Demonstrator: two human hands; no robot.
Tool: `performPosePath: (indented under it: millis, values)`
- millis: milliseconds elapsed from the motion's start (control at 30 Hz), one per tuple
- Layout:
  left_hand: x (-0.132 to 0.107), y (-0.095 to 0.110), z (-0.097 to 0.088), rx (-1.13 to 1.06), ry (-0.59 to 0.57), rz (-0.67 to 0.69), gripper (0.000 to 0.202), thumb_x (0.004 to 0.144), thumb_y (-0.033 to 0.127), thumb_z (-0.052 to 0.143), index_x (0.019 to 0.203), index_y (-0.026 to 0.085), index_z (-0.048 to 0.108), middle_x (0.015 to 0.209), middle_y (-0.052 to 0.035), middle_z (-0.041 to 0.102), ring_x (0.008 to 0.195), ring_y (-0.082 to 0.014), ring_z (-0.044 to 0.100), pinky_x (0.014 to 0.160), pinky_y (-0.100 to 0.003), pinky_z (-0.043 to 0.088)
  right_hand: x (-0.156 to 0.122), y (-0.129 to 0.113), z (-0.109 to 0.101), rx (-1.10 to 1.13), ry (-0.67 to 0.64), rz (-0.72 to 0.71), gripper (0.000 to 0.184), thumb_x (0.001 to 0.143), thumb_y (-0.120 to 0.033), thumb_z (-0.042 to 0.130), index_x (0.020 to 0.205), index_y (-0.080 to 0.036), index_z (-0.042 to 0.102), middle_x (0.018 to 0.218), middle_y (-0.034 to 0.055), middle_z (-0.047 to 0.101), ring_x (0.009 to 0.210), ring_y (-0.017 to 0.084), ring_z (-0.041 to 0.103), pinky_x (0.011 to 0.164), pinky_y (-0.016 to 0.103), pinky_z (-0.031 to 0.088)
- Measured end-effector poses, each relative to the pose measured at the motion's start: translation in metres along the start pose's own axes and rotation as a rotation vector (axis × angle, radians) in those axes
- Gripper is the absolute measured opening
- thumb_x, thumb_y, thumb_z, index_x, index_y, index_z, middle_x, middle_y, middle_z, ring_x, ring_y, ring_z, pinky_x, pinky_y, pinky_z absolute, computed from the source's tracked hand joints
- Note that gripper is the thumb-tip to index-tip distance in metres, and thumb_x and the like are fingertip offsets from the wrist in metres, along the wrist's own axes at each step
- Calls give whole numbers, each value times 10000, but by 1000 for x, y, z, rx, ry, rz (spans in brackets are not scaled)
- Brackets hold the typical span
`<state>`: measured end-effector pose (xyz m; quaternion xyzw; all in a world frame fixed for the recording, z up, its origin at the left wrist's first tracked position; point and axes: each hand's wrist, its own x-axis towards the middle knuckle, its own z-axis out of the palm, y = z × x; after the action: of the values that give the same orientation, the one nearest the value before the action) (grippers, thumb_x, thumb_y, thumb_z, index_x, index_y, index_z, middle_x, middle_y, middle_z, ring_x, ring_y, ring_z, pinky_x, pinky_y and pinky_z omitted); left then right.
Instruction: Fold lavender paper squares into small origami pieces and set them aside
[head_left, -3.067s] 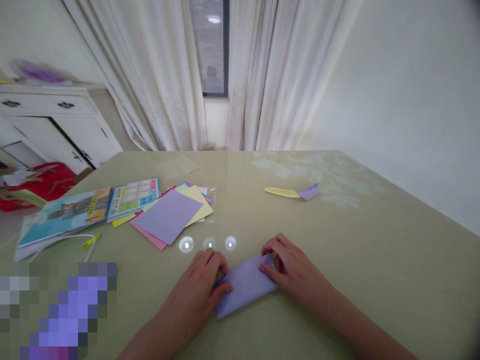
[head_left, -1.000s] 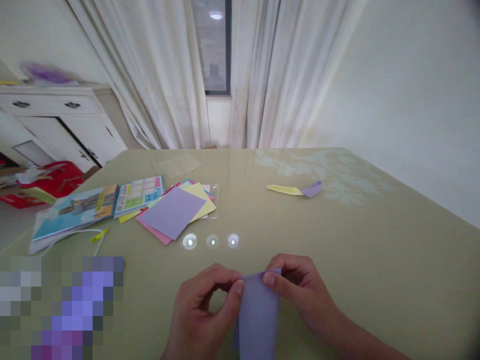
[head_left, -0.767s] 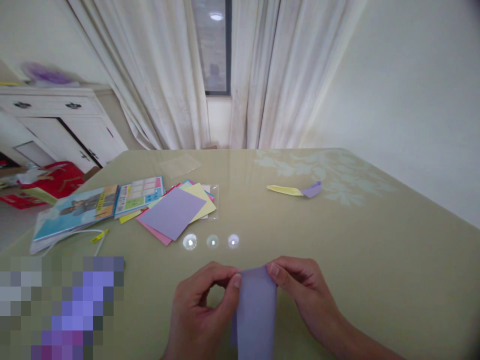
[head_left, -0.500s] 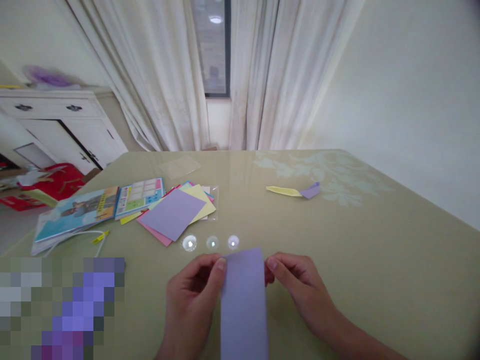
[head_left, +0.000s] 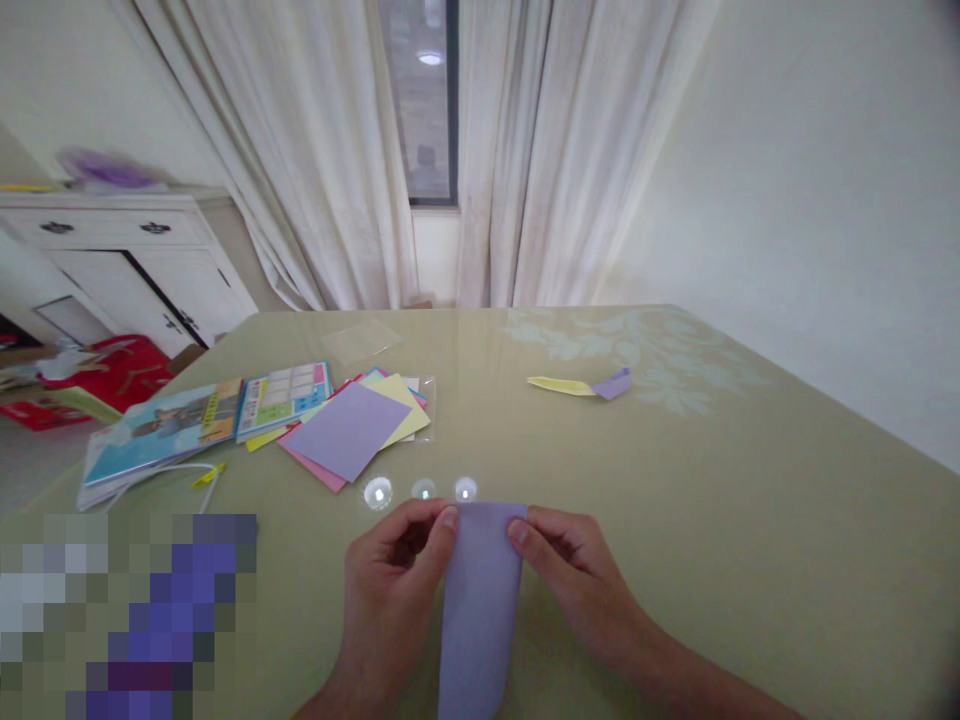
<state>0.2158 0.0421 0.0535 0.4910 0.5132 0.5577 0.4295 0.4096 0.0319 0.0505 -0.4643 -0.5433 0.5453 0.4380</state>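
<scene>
A long strip of purple paper [head_left: 481, 610] hangs between my hands, its lower end running out of the frame. My left hand [head_left: 401, 580] pinches the upper left corner between thumb and fingers. At the upper right corner, my right hand [head_left: 574, 560] has its thumb pressed on the paper, with the fingers behind. Farther back on the right lies a folded piece of yellow and purple paper [head_left: 581, 386]. Left of centre rests a fanned pile of coloured paper sheets [head_left: 349, 430], a purple one on top.
An illustrated booklet [head_left: 169, 430] lies on the table's left side beside a white cord [head_left: 161, 470] with a yellow tag. Near the far edge is a clear plastic sleeve [head_left: 362, 340]. Blurred blocks cover the lower left corner. A white cabinet [head_left: 127, 260] stands beyond the table.
My right hand has moved left and now grips the purple strip's upper right corner, where before it was just beside the edge. The left hand keeps its pinch. The view has shifted slightly.
</scene>
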Motion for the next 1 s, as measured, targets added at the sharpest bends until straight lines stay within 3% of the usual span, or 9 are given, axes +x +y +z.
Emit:
performPosePath:
  millis: [133, 300, 433, 533, 633, 767, 900, 1000]
  values:
    - [9, -2, -1, -26, 39, -49, 330, 795, 491, 871, 844, 169, 820, 743, -46, 786, 654, -185, 712, 578, -233, 577, 9, -1, 0, -101, -7, -38, 528, 1033, -621, 568, 711, -203, 542, 709, -25, 406, 694, 154, 391, 627, 271, 327]
    - [22, -8, -13, -51, -24, -74, 355, 852, 511, 833, 914, 162, 813, 818, -52, 782, 744, -187, 705, 674, -249, 577, 23, -23, 1, -300, -69, -73, 495, 1078, -516, 500, 690, -211, 468, 670, -44, 373, 623, 129, 365, 555, 277, 249]
    - [33, -9, -28, -54, -231, 19, 412, 933, 489, 764, 1250, 225, 779, 1173, -104, 800, 1063, -255, 744, 885, -318, 598, 27, -36, 10, -537, -142, -131, 424, 1056, -337, 532, 658, -203, 473, 612, -46, 421, 576, 118, 384, 547, 288, 204]
    - [35, -7, -32, 58, -412, 55, 322, 920, 433, 789, 1171, 233, 821, 1086, -91, 808, 997, -252, 749, 880, -321, 585, 23, -32, 17, -583, -213, -124, 427, 1046, -305, 556, 643, -201, 463, 569, -63, 391, 523, 97, 363, 533, 278, 206]
    - [32, -6, -29, 119, -495, 41, 192, 913, 390, 794, 997, 226, 850, 939, -60, 796, 904, -224, 736, 825, -290, 564, 17, -27, 20, -596, -243, -113, 403, 1050, -299, 543, 663, -197, 496, 576, -65, 386, 531, 95, 379, 530, 265, 214]
    - [25, -4, -22, 108, -464, 30, 228, 916, 403, 774, 830, 202, 837, 783, -40, 754, 755, -184, 685, 682, -244, 516, 16, -27, 19, -539, -284, -83, 380, 1044, -311, 539, 683, -194, 527, 603, -61, 389, 561, 100, 379, 525, 251, 223]
    - [23, -2, -20, 130, -403, 50, 250, 906, 410, 775, 788, 199, 838, 723, -33, 738, 704, -173, 650, 641, -237, 489, 18, -28, 15, -484, -291, -75, 389, 1046, -347, 543, 693, -185, 564, 619, -64, 363, 571, 98, 359, 522, 244, 241]
    - [38, -2, -37, 105, -236, 8, 283, 868, 468, 814, 804, 193, 830, 758, -31, 751, 681, -169, 639, 589, -234, 477, 18, -22, 9, -464, -296, -58, 425, 1044, -360, 553, 667, -174, 610, 597, -56, 456, 564, 101, 429, 538, 236, 298]
